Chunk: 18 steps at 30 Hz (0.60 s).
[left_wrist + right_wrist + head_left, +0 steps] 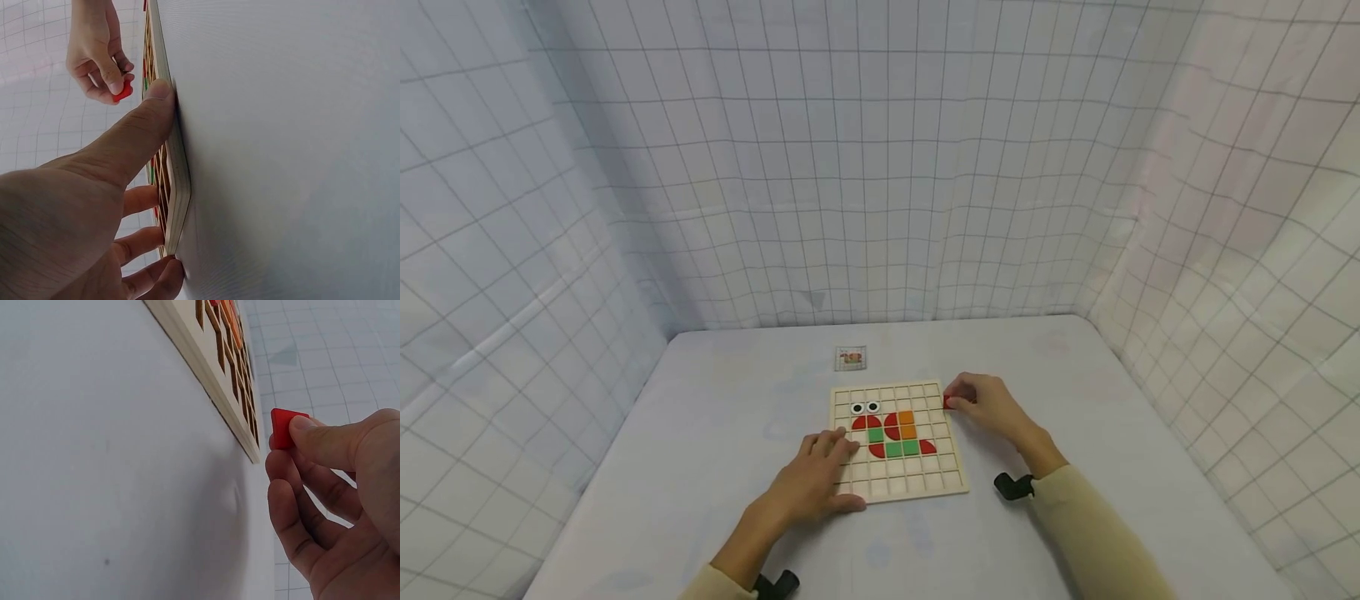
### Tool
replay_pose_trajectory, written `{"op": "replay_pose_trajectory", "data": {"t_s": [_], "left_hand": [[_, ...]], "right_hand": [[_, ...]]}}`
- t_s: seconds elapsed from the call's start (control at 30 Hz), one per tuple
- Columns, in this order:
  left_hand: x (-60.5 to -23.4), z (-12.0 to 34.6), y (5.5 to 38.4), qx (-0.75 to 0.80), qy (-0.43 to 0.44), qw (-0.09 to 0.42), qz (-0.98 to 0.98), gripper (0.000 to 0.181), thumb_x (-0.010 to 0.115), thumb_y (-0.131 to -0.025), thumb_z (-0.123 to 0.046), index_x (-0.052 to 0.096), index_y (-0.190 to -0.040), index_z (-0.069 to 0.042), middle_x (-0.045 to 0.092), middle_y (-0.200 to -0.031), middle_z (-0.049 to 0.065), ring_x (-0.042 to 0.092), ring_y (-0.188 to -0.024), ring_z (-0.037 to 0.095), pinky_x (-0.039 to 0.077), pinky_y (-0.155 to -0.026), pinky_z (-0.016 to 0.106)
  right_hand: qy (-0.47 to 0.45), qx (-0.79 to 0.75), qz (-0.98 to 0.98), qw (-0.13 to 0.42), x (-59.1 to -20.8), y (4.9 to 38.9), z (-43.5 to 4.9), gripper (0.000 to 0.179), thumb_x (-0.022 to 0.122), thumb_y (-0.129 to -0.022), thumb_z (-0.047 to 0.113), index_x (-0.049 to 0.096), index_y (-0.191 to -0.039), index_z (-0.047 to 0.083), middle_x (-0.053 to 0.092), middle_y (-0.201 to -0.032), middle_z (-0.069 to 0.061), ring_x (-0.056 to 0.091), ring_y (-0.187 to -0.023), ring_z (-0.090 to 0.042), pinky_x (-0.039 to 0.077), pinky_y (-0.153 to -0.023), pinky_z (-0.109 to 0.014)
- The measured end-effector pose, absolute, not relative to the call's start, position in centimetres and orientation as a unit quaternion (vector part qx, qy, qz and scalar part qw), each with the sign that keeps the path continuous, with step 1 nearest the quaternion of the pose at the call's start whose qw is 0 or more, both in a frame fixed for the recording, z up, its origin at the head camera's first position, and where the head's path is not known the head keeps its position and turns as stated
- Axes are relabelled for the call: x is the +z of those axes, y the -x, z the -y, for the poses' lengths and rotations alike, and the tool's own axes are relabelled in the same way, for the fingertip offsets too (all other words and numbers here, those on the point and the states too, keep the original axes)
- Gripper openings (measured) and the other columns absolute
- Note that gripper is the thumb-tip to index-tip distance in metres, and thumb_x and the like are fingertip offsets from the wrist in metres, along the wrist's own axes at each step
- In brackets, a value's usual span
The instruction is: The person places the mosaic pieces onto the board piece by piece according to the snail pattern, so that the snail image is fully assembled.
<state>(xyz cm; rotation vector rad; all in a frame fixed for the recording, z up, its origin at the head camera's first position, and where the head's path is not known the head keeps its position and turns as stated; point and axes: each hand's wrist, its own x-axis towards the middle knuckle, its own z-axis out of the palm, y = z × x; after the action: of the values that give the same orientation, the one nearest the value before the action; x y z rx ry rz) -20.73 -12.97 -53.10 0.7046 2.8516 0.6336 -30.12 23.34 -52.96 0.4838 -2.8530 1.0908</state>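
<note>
A wooden grid board [898,487] lies on the table. Set in its squares are two eye tiles [872,407], several red curved tiles [891,427], green square tiles [893,450] and orange tiles [907,432]. My left hand [808,479] rests at the board's near left corner. In the left wrist view, its thumb [134,134] touches the front edge and its fingers lie along the left side. Beside the far right edge of the board, my right hand [992,406] pinches a small red tile [282,428] between thumb and fingertips, above the table.
A small picture card [851,359] lies behind the board, showing a colored figure on a grid. White grid-patterned curtains [865,183] hang behind the table and along both sides. The white table [730,400] extends around the board.
</note>
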Motion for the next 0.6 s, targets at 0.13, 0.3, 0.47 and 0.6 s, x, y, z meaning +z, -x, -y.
{"op": "replay_pose_trajectory", "data": {"t_s": [0.13, 0.3, 0.47, 0.6], "left_hand": [[-53.1, 12.9, 20.8, 0.209, -0.232, 0.070, -0.947, 0.086, 0.099, -0.091, -0.054, 0.063, -0.157, -0.011, 0.050, -0.177, 0.024, 0.049, -0.157, 0.051, 0.059, -0.118, 0.070], [-53.1, 12.8, 20.7, 0.206, -0.231, 0.072, -0.948, 0.087, 0.098, -0.092, -0.055, 0.063, -0.158, -0.011, 0.049, -0.177, 0.024, 0.049, -0.157, 0.050, 0.059, -0.118, 0.070], [-53.1, 12.9, 20.8, 0.206, -0.238, 0.069, -0.947, 0.087, 0.098, -0.092, -0.055, 0.062, -0.158, -0.010, 0.050, -0.176, 0.025, 0.050, -0.156, 0.051, 0.059, -0.119, 0.069], [-52.9, 13.1, 20.8, 0.203, -0.238, 0.068, -0.947, 0.087, 0.098, -0.092, -0.054, 0.062, -0.158, -0.010, 0.050, -0.176, 0.025, 0.050, -0.155, 0.051, 0.059, -0.119, 0.069]], "right_hand": [[-0.154, 0.353, 0.923, 0.013, -53.0, 30.3, -22.5, 0.005, 0.082, -0.110, 0.012, 0.083, -0.113, 0.016, 0.083, -0.110, -0.001, 0.072, -0.093, -0.011, 0.061, -0.087, -0.031], [-0.159, 0.357, 0.921, 0.003, -53.0, 30.3, -21.6, 0.006, 0.083, -0.109, 0.013, 0.083, -0.113, 0.017, 0.082, -0.111, -0.002, 0.071, -0.092, -0.012, 0.060, -0.085, -0.028], [-0.171, 0.364, 0.916, -0.006, -53.1, 30.4, -20.8, 0.006, 0.083, -0.110, 0.013, 0.083, -0.114, 0.017, 0.082, -0.110, -0.001, 0.072, -0.091, -0.010, 0.061, -0.084, -0.027], [-0.179, 0.363, 0.914, -0.008, -53.1, 30.6, -20.0, 0.005, 0.082, -0.110, 0.013, 0.083, -0.113, 0.017, 0.083, -0.110, -0.001, 0.071, -0.090, -0.010, 0.061, -0.085, -0.027]]}}
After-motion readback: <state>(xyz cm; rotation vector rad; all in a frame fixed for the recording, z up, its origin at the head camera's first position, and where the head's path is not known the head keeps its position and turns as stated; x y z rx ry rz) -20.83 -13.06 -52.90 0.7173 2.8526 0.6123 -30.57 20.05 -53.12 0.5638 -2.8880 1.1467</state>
